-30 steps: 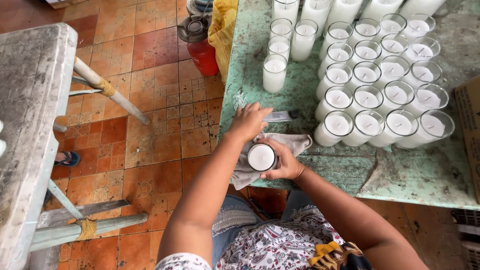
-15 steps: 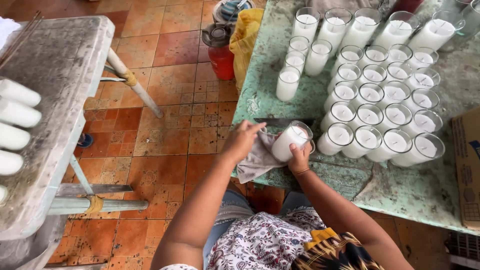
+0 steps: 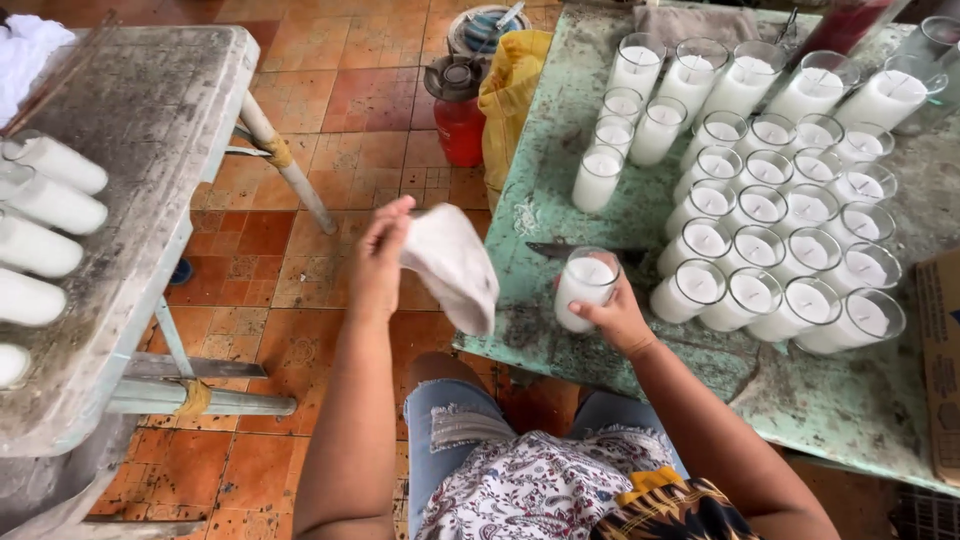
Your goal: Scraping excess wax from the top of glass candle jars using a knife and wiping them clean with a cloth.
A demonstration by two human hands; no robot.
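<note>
Left hand (image 3: pixel 378 262) held white cloth (image 3: pixel 452 266) pinched in closed fingers above floor. Right hand (image 3: pixel 617 318) fingers wrapped around glass candle (image 3: pixel 583 289) standing on green tabletop (image 3: pixel 545 190).

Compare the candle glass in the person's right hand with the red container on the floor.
The candle glass is clear, filled with white wax, and stands on the green table, gripped by the right hand. The red container is opaque, stands on the tiled floor, and nobody touches it. Both stand upright.

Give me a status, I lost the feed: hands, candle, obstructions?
Left hand holds white cloth off-table. Right hand grips glass candle on green table. Knife lies just behind.
</note>
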